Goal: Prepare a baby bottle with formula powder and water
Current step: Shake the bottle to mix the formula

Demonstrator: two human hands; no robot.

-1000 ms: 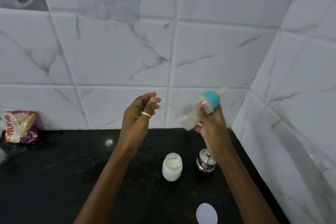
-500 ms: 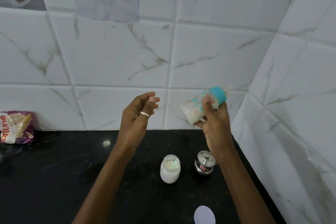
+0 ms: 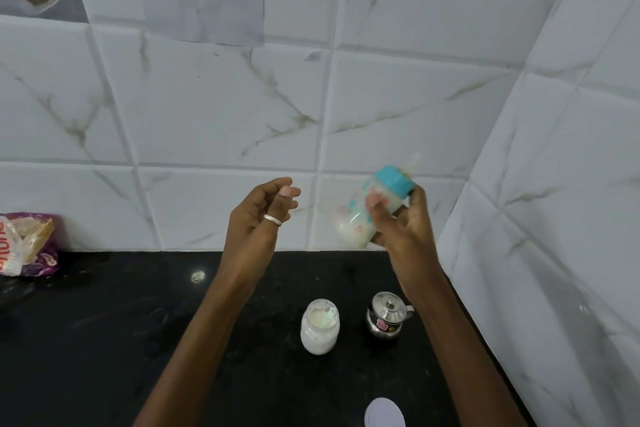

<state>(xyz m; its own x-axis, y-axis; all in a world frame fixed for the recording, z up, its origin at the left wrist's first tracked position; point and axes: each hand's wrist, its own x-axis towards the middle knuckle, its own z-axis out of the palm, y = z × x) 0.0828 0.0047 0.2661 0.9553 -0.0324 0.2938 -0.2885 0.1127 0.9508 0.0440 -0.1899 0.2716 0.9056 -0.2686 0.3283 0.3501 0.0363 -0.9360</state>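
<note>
shifted a touch lower since half a second ago, the baby bottle (image 3: 363, 218) now shows a base smeared with blur, so i judge the mixing shake is under way. the black counter (image 3: 104, 340) carries everything else, and the powder jar (image 3: 319, 326) on it serves as the marker. up and right of the jar, the right hand (image 3: 405, 232) curls fingers and thumb round the bottle's upper body. it holds the bottle tilted in the air, teal collar (image 3: 394, 182) highest, well clear of the counter, likely so it can swing freely. up and left of the jar, the left hand (image 3: 254, 222) is raised with loosely curled fingers, holding nothing, perhaps ready to steady. the bottle looks milky white inside, with small coloured prints and its teat on. the jar stands open; a steel pot (image 3: 386, 317) sits just right of it, and a white lid (image 3: 384, 412) lies nearer the person.
</note>
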